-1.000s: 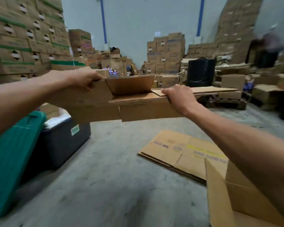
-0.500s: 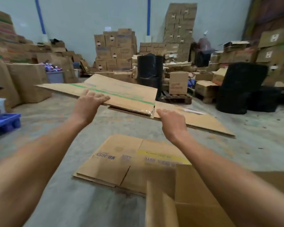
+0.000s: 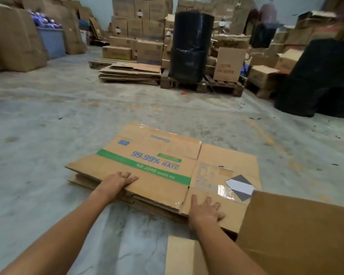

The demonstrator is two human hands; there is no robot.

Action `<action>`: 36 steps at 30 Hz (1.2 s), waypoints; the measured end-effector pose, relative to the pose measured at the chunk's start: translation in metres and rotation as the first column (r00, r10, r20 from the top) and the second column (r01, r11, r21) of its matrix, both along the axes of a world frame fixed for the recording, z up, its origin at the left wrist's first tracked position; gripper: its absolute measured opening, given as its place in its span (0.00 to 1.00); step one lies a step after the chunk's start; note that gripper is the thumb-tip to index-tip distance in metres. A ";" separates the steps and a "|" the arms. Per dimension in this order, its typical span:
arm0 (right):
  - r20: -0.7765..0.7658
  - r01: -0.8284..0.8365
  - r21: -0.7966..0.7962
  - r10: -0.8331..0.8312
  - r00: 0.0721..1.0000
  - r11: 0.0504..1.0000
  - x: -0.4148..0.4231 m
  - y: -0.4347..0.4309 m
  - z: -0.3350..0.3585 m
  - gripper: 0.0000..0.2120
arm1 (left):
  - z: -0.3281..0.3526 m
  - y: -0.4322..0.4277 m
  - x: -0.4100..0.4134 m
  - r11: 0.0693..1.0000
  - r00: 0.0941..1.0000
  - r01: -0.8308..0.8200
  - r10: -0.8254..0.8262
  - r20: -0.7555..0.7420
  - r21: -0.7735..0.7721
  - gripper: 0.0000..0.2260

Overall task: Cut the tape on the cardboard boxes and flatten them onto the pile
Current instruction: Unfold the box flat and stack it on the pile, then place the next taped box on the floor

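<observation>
Head | left hand, right hand flat | flattened box on pile

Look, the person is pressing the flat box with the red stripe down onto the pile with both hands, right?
Almost. The stripe is green, not red, as the head view shows. The rest holds: the left hand and the right hand both press the flattened box down onto the pile of flattened cardboard on the floor.
</observation>
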State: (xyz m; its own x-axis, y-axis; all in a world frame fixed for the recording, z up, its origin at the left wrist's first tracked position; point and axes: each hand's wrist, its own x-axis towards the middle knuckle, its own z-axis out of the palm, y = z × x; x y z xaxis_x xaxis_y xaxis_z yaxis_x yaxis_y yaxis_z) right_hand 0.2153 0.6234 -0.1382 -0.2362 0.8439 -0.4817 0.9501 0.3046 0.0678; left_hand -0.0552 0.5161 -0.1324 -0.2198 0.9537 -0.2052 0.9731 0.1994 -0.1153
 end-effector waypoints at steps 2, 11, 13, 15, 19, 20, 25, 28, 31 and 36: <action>0.006 -0.033 -0.053 0.034 0.999 0.998 -0.001 -0.001 -0.005 0.45 | -0.006 0.004 -0.008 0.999 1.000 0.009 -0.008 0.014 -0.040 0.33; 0.037 -0.272 0.058 0.271 0.962 0.960 0.001 0.037 -0.021 0.62 | -0.044 0.030 -0.024 0.990 0.995 -0.042 0.029 -0.099 -0.133 0.53; 0.085 -0.364 0.082 0.357 0.930 0.928 0.001 0.039 -0.025 0.63 | -0.050 0.025 -0.020 0.990 0.990 -0.027 0.007 -0.144 -0.139 0.51; 0.082 -0.365 0.083 0.358 0.930 0.927 0.001 0.042 -0.032 0.64 | -0.055 0.019 -0.018 0.993 0.982 -0.033 0.012 -0.186 -0.113 0.49; 0.067 -0.357 0.046 0.354 0.933 0.933 0.000 0.046 -0.045 0.63 | -0.065 0.005 -0.011 0.995 0.978 -0.081 0.067 -0.198 -0.062 0.41; 0.086 -0.361 0.043 0.356 0.930 0.932 0.001 0.044 -0.044 0.62 | -0.067 -0.001 -0.007 0.994 0.977 -0.096 0.084 -0.197 -0.053 0.40; 0.066 -0.271 -0.105 0.278 0.958 0.957 0.009 0.035 -0.004 0.54 | -0.043 -0.010 0.017 0.956 0.966 -0.256 0.256 -0.020 -0.141 0.42; -0.043 -0.296 -0.108 0.293 0.955 0.949 0.009 0.021 0.039 0.43 | 0.006 -0.010 0.028 0.953 0.949 -0.291 0.299 0.101 -0.082 0.25; -0.157 -0.336 0.020 0.335 0.929 0.942 0.001 -0.005 0.090 0.30 | 0.062 -0.016 0.053 0.964 0.956 -0.247 0.259 0.137 -0.099 0.25; -0.269 -0.302 0.201 0.349 0.898 0.932 0.013 -0.051 0.194 0.24 | 0.168 -0.040 0.102 0.983 0.974 -0.178 0.182 0.137 -0.041 0.21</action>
